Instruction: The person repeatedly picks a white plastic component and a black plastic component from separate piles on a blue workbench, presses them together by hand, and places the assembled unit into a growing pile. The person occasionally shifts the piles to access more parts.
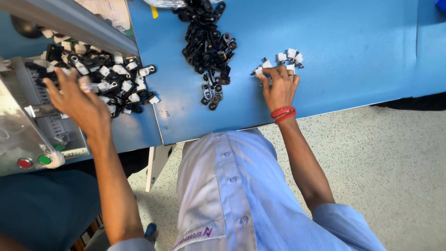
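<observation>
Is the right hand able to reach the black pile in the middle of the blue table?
Probably yes: the right hand rests beside the black pile, with only bare blue table between.

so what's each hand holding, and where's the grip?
Right hand: fingertips rest on the small white pieces on the blue table; no clear grip. Left hand reaches into the mixed black-and-white parts pile; any hold cannot be told.

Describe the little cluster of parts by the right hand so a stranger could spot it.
On the blue table, find the right hand with red wristbands. At its fingertips sits a small cluster of white-capped parts. Unlike the all-black pile beside it, it is tiny and mostly white.
</observation>
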